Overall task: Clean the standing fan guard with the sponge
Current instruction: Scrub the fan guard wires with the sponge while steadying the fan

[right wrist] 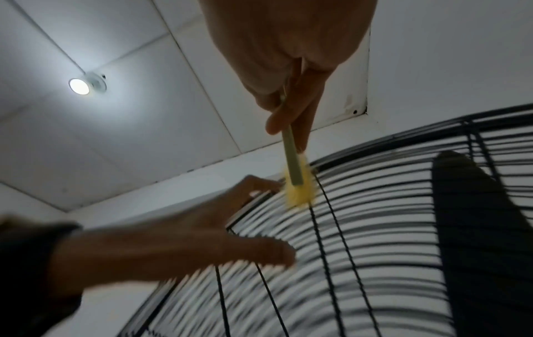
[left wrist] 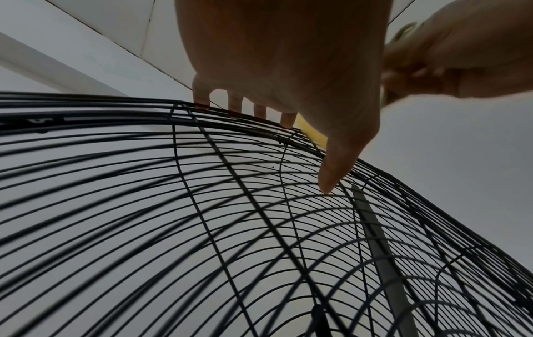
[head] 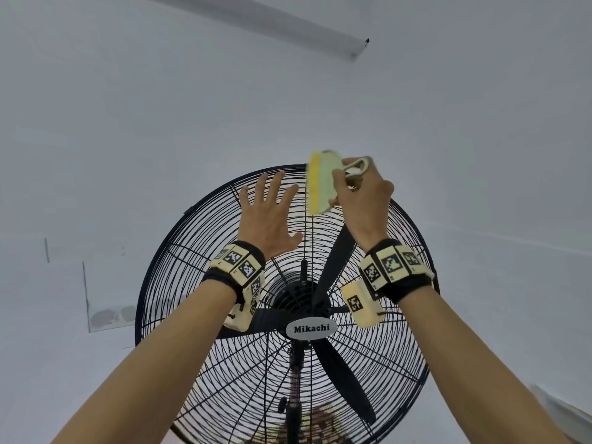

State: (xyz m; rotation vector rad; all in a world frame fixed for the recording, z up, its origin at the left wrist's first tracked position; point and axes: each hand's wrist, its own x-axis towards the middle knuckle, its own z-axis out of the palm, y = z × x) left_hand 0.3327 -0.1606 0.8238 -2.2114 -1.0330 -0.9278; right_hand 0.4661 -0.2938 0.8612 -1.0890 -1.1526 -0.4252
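Sponge [head: 321, 186] gripped by right hand [head: 363, 200] against fan guard [head: 179, 251]

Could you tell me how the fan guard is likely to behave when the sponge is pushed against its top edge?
The fan guard is thin wire, so it probably flexes slightly under the sponge. The head sits high on a narrow pole, so hard pushes may rock it. That is likely why the left hand lies flat against the wires while the right hand scrubs.

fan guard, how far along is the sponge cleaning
Done: nothing shows as finished. In hand: the right hand holds the sponge against the top of the fan guard, while the left hand rests flat beside it. Left: the rest of the guard's wires below.
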